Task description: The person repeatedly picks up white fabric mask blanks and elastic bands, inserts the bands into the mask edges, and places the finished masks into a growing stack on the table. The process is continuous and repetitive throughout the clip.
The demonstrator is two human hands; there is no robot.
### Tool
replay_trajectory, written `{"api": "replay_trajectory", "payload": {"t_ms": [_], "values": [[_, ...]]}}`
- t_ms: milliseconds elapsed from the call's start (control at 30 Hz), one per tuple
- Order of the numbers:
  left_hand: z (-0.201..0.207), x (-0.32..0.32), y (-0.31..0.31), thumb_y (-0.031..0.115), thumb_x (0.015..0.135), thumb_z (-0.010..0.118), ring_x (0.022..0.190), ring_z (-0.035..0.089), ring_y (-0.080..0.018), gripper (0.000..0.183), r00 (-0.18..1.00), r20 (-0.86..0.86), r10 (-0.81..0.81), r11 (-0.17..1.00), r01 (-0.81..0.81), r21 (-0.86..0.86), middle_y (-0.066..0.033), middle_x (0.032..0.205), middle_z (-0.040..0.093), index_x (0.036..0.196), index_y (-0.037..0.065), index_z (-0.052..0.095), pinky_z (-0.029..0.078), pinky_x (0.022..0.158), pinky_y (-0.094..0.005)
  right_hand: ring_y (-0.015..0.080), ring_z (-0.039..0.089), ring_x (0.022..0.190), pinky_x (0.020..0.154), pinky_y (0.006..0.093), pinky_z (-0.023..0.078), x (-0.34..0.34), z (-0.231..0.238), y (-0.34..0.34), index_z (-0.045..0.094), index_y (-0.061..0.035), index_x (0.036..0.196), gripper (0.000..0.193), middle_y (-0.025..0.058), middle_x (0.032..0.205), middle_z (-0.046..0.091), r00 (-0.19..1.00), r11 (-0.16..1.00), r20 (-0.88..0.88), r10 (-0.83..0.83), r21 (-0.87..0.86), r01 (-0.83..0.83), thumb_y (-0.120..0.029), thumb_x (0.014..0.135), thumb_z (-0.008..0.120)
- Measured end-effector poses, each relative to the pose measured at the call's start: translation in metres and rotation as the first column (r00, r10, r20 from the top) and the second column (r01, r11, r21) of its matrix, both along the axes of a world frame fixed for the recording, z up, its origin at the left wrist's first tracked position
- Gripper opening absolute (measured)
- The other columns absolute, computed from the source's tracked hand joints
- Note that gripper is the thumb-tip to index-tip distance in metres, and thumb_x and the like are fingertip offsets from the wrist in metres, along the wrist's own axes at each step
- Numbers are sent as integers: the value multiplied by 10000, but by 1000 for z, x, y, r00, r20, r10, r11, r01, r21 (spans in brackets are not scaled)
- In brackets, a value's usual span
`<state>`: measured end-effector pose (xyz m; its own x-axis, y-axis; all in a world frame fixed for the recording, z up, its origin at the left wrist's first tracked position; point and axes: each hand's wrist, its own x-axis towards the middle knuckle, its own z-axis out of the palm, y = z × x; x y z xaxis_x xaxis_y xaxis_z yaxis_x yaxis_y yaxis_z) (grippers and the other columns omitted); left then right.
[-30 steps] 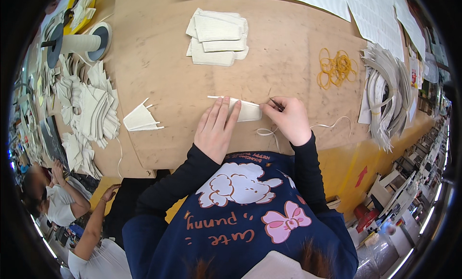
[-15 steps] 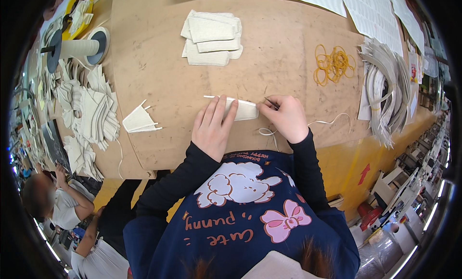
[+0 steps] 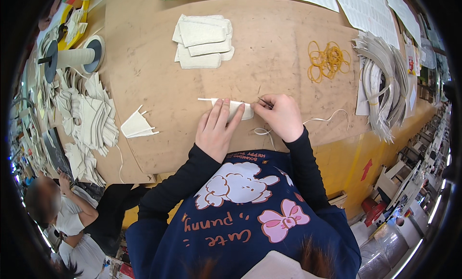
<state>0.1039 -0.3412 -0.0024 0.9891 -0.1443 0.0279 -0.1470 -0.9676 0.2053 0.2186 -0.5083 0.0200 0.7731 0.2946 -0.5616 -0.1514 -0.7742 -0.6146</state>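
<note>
A cream trapezoid cloth piece (image 3: 247, 112) lies on the table in front of me, a thin white tape (image 3: 205, 99) along its far edge and sticking out past its left end. My left hand (image 3: 217, 129) rests on it with fingers stretched out, pressing it down and covering its left part. At its right end my right hand (image 3: 281, 116) is closed in a pinch around a small dark pointed tool (image 3: 264, 103), partly hidden by the fingers. White tape (image 3: 262, 131) curls below this hand, and more trails right. Farther left lies another cream piece (image 3: 137, 124) with tape ends sticking out.
A stack of cream cloth pieces (image 3: 203, 43) lies at the back. Yellow rubber bands (image 3: 331, 60) and a bundle of grey-white strips (image 3: 380, 86) are to the right. At left are a tape spool (image 3: 74, 58) and heaped pieces (image 3: 91, 115). Another person (image 3: 72, 211) is at lower left.
My left hand has slid slightly right along the cloth piece, closer to my right hand. The whole view has shifted a little, and the right hand keeps its pinch at the piece's end.
</note>
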Motion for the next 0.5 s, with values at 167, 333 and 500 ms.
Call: {"api": "replay_trajectory", "payload": {"t_ms": [167, 333, 500], "values": [[4, 2, -3, 116, 875, 507, 1279, 515, -216, 524, 1000, 12, -5, 1000, 5, 24, -70, 1365, 538, 1389, 202, 552, 411, 1030, -383, 317, 671, 654, 610, 392, 518, -2, -1, 1, 734, -57, 779, 239, 141, 671, 667, 1000, 999, 30, 8, -33, -7, -285, 804, 668], [-2, 8, -2, 128, 882, 506, 1251, 537, -196, 495, 997, 49, -55, 995, 58, -75, -29, 1335, 571, 1372, 174, 560, 418, 1029, -383, 324, 674, 672, 622, 399, 527, -9, -4, 4, 743, -70, 801, 240, 136, 702, 682, 991, 997, 130, 15, -71, -6, -301, 806, 678], [-5, 8, -1, 126, 879, 508, 1209, 563, -201, 495, 994, 67, -90, 995, 92, -37, -28, 1310, 589, 1369, 169, 562, 446, 983, -358, 243, 652, 599, 580, 336, 502, -14, -5, -3, 739, -44, 826, 202, 115, 668, 673, 978, 999, 205, -35, 5, 35, -245, 827, 717]]}}
